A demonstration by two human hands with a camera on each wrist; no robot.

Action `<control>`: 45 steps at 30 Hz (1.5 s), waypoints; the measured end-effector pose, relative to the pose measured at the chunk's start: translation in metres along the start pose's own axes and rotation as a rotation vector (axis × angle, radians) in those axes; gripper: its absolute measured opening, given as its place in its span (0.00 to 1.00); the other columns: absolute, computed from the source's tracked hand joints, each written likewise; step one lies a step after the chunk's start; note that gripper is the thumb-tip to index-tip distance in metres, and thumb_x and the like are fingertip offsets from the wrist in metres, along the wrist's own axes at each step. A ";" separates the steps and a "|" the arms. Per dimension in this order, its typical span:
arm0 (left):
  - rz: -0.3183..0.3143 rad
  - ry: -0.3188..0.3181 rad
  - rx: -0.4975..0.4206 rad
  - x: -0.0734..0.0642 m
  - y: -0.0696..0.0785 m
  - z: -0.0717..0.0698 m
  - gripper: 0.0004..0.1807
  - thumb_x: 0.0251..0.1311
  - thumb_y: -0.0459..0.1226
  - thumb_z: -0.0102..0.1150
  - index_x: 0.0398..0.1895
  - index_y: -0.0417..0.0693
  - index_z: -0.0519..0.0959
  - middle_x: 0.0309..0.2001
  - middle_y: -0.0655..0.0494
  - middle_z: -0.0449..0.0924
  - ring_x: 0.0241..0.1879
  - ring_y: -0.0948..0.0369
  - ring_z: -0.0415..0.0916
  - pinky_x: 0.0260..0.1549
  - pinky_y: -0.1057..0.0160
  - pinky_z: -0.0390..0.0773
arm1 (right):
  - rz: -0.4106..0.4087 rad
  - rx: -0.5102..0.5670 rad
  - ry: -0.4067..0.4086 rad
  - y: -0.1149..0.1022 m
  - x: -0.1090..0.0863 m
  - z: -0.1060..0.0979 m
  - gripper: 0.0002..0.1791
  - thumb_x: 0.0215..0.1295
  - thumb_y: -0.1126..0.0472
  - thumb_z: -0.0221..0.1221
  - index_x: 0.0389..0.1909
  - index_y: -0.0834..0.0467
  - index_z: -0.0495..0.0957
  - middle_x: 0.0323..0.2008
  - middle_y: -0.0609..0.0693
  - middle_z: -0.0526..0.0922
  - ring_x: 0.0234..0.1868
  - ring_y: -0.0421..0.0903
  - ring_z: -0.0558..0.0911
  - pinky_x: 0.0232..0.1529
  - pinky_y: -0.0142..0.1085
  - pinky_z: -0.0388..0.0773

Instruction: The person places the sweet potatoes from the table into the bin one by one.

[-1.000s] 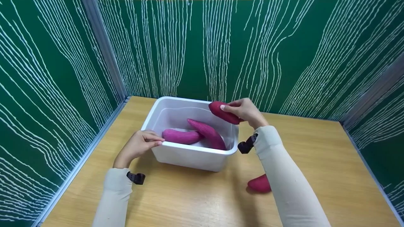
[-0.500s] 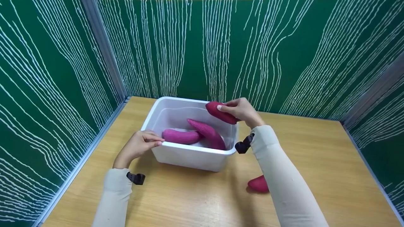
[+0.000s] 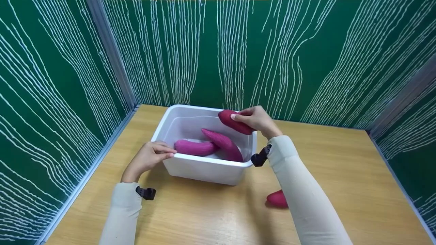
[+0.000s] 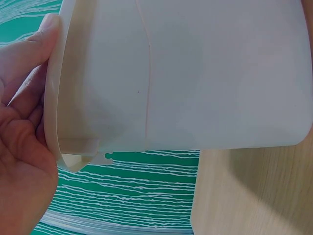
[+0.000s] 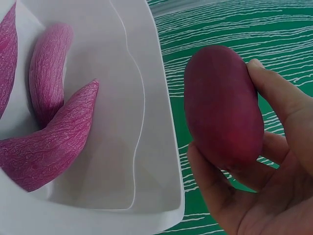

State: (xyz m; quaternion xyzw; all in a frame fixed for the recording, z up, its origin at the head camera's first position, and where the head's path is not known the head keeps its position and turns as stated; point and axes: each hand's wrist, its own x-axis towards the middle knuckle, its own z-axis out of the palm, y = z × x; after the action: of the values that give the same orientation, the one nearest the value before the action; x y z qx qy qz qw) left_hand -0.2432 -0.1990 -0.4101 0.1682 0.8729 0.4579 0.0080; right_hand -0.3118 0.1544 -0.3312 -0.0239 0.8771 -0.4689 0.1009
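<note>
My right hand [image 3: 259, 119] holds a smooth dark-red sweet potato [image 3: 232, 119] over the right side of a white plastic bin [image 3: 204, 170]. Seen from the right wrist, thumb and fingers grip that sweet potato [image 5: 222, 105] from its side and below. My left hand [image 3: 148, 158] pinches the bin's near rim at the left corner; the left wrist view shows the thumb and fingers at the rim of the bin [image 4: 210, 73]. Inside lie wrinkled pink-purple sweet potatoes, one lengthwise [image 3: 194, 147] and one slanted [image 3: 224, 144]. A third [image 5: 6, 58] shows at the right wrist view's left edge.
Another red sweet potato [image 3: 277, 199] lies on the wooden table [image 3: 204, 217] at the right, partly hidden by my right forearm. Green walls [image 3: 211, 68] with white wavy lines enclose the table at the back and sides.
My right hand has moved a little to the left with the red sweet potato, further over the bin. My left hand and the bin have hardly moved.
</note>
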 end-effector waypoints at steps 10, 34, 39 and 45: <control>-0.038 -0.007 -0.006 0.000 0.001 -0.001 0.10 0.55 0.37 0.67 0.40 0.46 0.87 0.44 0.48 0.85 0.49 0.53 0.76 0.49 0.56 0.79 | 0.010 0.008 -0.006 -0.001 0.000 0.003 0.30 0.57 0.41 0.65 0.54 0.57 0.80 0.45 0.57 0.84 0.43 0.49 0.82 0.44 0.36 0.81; -0.013 0.007 -0.014 0.000 -0.001 0.000 0.11 0.54 0.37 0.68 0.39 0.42 0.87 0.43 0.46 0.84 0.47 0.52 0.76 0.39 0.74 0.75 | -0.014 0.067 -0.016 0.002 0.001 0.005 0.23 0.61 0.47 0.64 0.52 0.56 0.80 0.48 0.54 0.84 0.43 0.52 0.79 0.44 0.41 0.83; -0.027 0.006 -0.017 0.000 0.000 0.000 0.11 0.54 0.37 0.68 0.40 0.42 0.87 0.43 0.46 0.84 0.47 0.52 0.76 0.40 0.72 0.76 | -0.025 0.059 -0.028 0.003 0.001 0.004 0.23 0.61 0.46 0.64 0.52 0.56 0.80 0.49 0.56 0.83 0.39 0.48 0.79 0.44 0.43 0.83; -0.061 0.002 -0.016 0.000 0.002 -0.001 0.10 0.54 0.37 0.68 0.40 0.46 0.87 0.44 0.48 0.84 0.48 0.53 0.76 0.47 0.61 0.80 | -0.025 0.045 -0.036 0.002 0.000 0.005 0.22 0.61 0.48 0.64 0.52 0.57 0.80 0.50 0.57 0.82 0.40 0.49 0.80 0.47 0.46 0.82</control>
State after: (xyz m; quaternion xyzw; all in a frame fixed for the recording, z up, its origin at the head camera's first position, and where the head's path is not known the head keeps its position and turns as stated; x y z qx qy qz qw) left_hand -0.2423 -0.1987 -0.4078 0.1411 0.8739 0.4646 0.0222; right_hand -0.3111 0.1518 -0.3353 -0.0408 0.8640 -0.4894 0.1113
